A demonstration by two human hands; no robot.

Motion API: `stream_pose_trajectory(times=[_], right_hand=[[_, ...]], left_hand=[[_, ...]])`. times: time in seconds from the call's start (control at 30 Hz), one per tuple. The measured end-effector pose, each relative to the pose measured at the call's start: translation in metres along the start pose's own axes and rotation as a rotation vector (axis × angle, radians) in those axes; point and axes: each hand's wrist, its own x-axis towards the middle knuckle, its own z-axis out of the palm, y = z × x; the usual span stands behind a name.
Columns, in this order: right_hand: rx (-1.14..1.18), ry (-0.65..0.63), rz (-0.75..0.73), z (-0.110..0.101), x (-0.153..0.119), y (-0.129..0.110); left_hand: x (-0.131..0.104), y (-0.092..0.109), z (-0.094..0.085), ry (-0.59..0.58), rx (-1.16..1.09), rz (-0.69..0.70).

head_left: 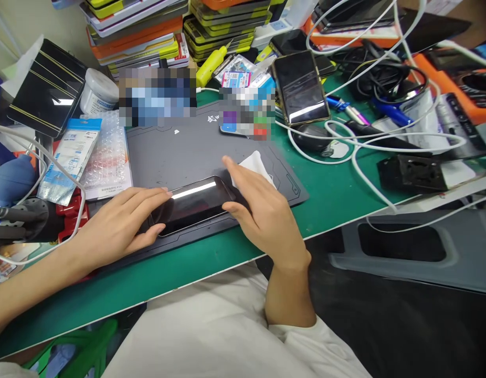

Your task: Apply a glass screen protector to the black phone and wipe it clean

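A dark smartphone with a glossy black screen lies face up near the front edge of a grey work mat. At its left end, my left hand rests with fingers stretched over the corner and the thumb by the near edge. My right hand is at the other end, thumb and fingers spread apart around it; the thumb tip is by the phone's near right corner. Partly behind my right fingers, a small white sheet or cloth lies on the mat.
Another phone leans at the back right, beside tangled white cables. Stacked cases stand behind. To the left are a blue-white packet, bubble wrap, a white jar and a blue air blower.
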Motion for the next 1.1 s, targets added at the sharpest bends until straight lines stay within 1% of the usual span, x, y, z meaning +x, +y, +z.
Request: stream_pose_trajectory(times=[0.07,0.17,0.23,0.3,0.4,0.5,0.6,0.67,0.73,0.8,0.87,0.93,1.0,1.07,1.1], right_hand=[[0.011,0.089,0.052,0.001,0.000,0.001],[-0.048,0.250,0.146,0.004,-0.001,0.004],[-0.094,0.304,0.210,0.007,-0.002,0.006],[-0.128,0.316,0.252,0.009,-0.003,0.008],[-0.170,0.314,0.265,0.012,-0.003,0.008],[-0.181,0.338,0.231,0.012,-0.003,0.006],[-0.156,0.356,0.144,0.010,-0.001,0.003],[-0.107,0.328,0.069,0.006,0.001,0.000],[-0.037,0.259,-0.010,0.001,0.003,-0.004],[0.007,0.135,-0.088,-0.003,0.001,-0.010],[-0.013,0.005,-0.146,-0.007,-0.005,-0.017],[-0.072,-0.077,-0.172,-0.009,-0.012,-0.021],[-0.109,-0.119,-0.168,-0.008,-0.016,-0.024],[-0.105,-0.161,-0.149,-0.004,-0.015,-0.024],[-0.095,-0.184,-0.132,-0.002,-0.011,-0.023]], left_hand=[[0.000,-0.001,-0.001,-0.014,-0.040,-0.030],[-0.002,-0.003,-0.001,-0.024,-0.077,-0.066],[-0.003,-0.005,-0.002,-0.038,-0.095,-0.094],[-0.004,-0.005,-0.003,-0.061,-0.104,-0.116],[-0.003,-0.004,-0.004,-0.068,-0.117,-0.130],[-0.003,-0.003,-0.005,-0.039,-0.160,-0.154],[-0.002,-0.004,-0.005,-0.007,-0.258,-0.208],[-0.002,-0.007,-0.006,0.023,-0.370,-0.268],[-0.002,-0.012,-0.006,0.060,-0.528,-0.357],[-0.001,-0.019,-0.006,0.116,-0.710,-0.447],[0.001,-0.025,-0.006,0.189,-0.863,-0.499],[0.003,-0.029,-0.006,0.271,-0.957,-0.524],[0.005,-0.030,-0.006,0.350,-1.014,-0.539],[0.006,-0.029,-0.007,0.431,-1.045,-0.528],[0.007,-0.028,-0.008,0.453,-1.038,-0.519]])
